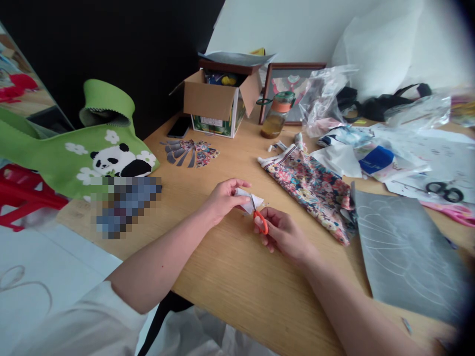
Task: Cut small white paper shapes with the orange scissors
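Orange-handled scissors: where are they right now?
In the head view, just right of and below centre, the orange-handled scissors are in the person's right hand, blades against the small white piece pinched in the left hand.

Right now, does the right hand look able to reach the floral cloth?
Probably yes: the floral cloth lies just beyond the right hand, and nothing seems to stand between them. But that hand holds the orange scissors, so it might need to release them first.
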Demonstrator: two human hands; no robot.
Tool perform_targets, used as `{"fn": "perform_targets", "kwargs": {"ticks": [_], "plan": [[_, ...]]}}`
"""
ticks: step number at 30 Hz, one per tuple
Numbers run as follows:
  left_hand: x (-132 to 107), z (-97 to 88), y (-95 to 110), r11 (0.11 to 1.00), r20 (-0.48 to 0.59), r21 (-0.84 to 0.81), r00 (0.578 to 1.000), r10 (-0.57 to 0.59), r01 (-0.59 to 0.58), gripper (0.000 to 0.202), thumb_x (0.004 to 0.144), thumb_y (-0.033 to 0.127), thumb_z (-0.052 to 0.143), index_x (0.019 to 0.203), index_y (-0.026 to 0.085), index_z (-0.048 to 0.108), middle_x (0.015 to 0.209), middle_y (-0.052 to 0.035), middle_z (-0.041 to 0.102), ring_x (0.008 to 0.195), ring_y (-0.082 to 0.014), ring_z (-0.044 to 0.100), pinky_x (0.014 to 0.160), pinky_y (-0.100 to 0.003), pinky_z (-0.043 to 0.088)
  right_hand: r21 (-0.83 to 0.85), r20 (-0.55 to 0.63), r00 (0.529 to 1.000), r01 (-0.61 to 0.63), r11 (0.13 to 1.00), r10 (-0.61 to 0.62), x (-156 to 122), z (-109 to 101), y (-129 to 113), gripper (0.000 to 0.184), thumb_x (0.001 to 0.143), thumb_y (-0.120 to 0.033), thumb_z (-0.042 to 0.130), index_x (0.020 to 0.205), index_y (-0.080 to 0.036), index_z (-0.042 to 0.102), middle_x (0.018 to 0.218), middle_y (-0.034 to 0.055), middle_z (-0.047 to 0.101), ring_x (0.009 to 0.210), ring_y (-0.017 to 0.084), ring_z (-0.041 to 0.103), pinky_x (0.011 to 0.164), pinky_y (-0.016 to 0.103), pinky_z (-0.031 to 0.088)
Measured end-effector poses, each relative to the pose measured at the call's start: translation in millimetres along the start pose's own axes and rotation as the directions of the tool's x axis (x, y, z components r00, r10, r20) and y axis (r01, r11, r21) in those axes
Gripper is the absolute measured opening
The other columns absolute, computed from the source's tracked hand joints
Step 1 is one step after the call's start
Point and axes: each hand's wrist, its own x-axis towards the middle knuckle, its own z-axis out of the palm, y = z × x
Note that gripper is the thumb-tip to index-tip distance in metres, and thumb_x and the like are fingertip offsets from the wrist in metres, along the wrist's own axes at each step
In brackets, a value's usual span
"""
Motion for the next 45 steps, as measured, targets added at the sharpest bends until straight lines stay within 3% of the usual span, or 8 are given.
{"fn": "perform_targets", "kwargs": {"ticks": [27,45], "plan": [[-0.5,2.0,2.0,1.0,-0.044,0.017,0.999,0.003,-0.002,0.034,0.068,0.006,0.069,0.101,0.011,0.061,0.069,0.0016,0.063,0.059,-0.0092,0.059,0.06,-0.023,0.049,-0.004,-0.056,0.998,-0.012,1.0,0.011,0.2,2.5,-0.5,0.05,0.068,-0.063,0.078,0.072,-0.018,0.056,0.057,-0.006,0.051,0.041,0.006,0.045,0.033,0.018,0.035],[-0.9,0.4,2.6,1.0,-0.045,-0.001,0.999,-0.01,0.01,0.036,0.067,0.007,0.069,0.102,0.011,0.062,0.066,0.0025,0.061,0.058,-0.0087,0.058,0.057,-0.021,0.045,-0.031,-0.033,0.999,-0.017,0.999,0.016,-0.7,1.1,-0.6,0.048,0.071,-0.062,0.076,0.072,-0.019,0.055,0.054,-0.0064,0.05,0.041,0.006,0.044,0.034,0.017,0.034]]}}
